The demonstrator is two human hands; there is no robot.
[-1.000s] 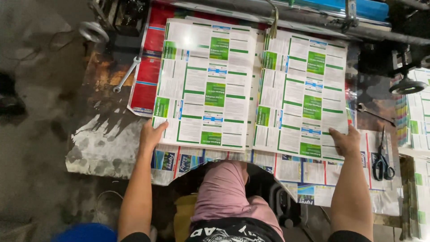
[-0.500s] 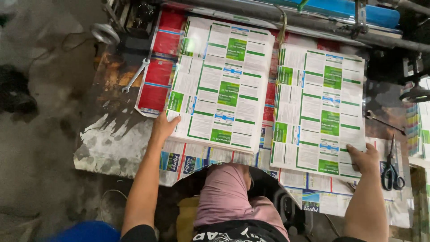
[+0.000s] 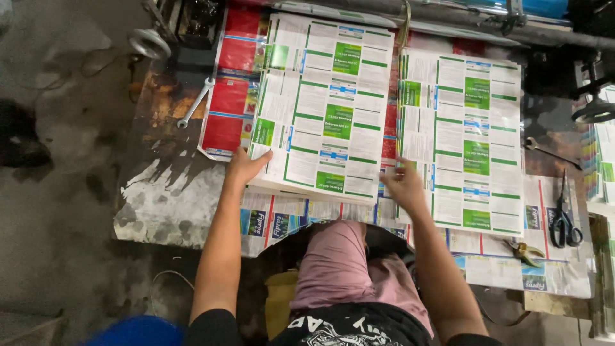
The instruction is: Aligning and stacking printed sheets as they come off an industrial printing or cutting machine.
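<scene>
As seen from above: two stacks of printed sheets, side by side.
Left hand [image 3: 246, 168]: fingers spread flat, pressing near corner of left stack [image 3: 320, 106], steadying it.
Right hand [image 3: 402, 186]: blurred, open, between stacks, touching right stack [image 3: 464, 141] edge.
Scissors [image 3: 564, 218]: on surface [image 3: 166, 192], right of right hand.

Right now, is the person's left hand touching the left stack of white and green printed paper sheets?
Touching. The head view shows the left hand pressed against the lower left corner of the left stack of white and green printed paper sheets, with no gap.
</scene>
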